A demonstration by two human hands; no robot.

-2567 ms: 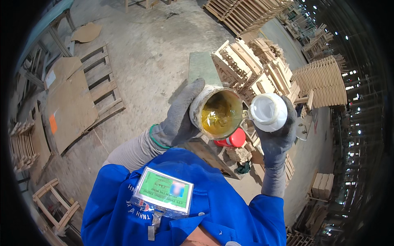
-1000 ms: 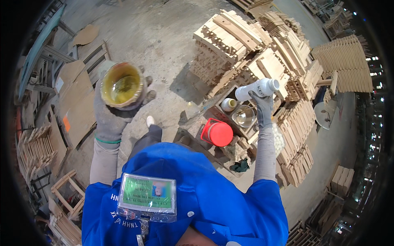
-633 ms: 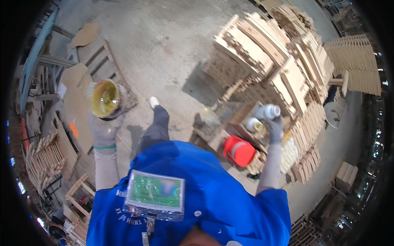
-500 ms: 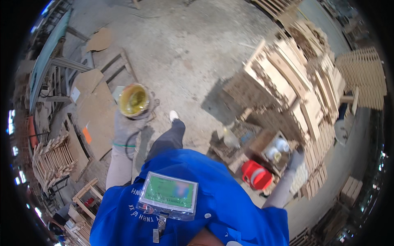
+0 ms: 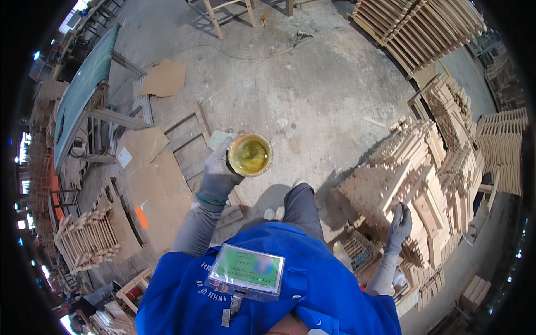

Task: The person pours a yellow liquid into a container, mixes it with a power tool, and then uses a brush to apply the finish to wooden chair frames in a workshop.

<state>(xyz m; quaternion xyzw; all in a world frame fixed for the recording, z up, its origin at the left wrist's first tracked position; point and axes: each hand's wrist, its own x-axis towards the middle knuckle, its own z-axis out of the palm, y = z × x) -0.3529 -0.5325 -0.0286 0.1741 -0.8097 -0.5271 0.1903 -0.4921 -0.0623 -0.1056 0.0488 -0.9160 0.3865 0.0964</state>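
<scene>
My left hand (image 5: pixel 215 175), in a grey glove, grips the side of a round tub (image 5: pixel 269 154) in front of me. Yellowish liquid (image 5: pixel 249 156) shows inside the tub, its open top facing up. My right hand (image 5: pixel 400 223), also gloved in grey, is raised at the right, fingers curled together. It appears over or beside a stack of pale wooden parts (image 5: pixel 431 218); whether it touches them I cannot tell. What its fingers hold, if anything, is too small to make out.
Flat brown sheets (image 5: pixel 162 187) and a wooden frame (image 5: pixel 192 134) lie on the floor at left, near a green-topped table (image 5: pixel 86 92). Slatted wooden stacks (image 5: pixel 419 28) stand far right. A crate (image 5: pixel 357 249) sits low beside my right arm.
My right hand has come up from the box beside the red container to the wood stack. My left hand and the tub have shifted right in view. The view has moved.
</scene>
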